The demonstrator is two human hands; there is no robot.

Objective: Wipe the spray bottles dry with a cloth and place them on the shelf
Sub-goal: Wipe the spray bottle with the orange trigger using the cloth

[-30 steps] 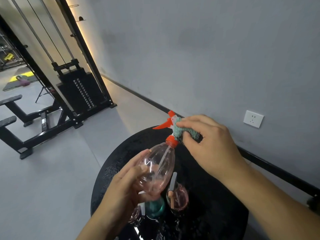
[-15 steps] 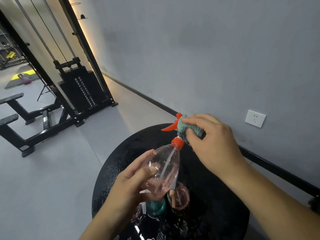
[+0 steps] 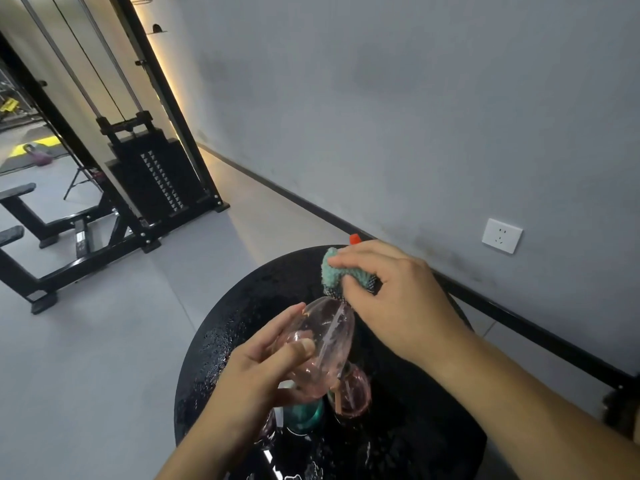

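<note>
Fingers of the left hand [image 3: 263,368]: curled around the belly of the pink spray bottle [image 3: 320,344], which is held tilted above the bench [image 3: 221,327].
Slip risk: bottle and bench look wet; I think a loose hold could let it fall on the bottles [image 3: 349,396] standing below.
Fingers of the right hand [image 3: 388,299]: pinching the teal cloth [image 3: 331,271] around the bottle's head.
Trigger [image 3: 354,239]: a hard rub may squeeze it, I guess.
Shelf: not visible.

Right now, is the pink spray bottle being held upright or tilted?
Tilted. The left hand grips the pink spray bottle by its body, with its neck leaning up and right into the cloth held by the right hand.
</note>
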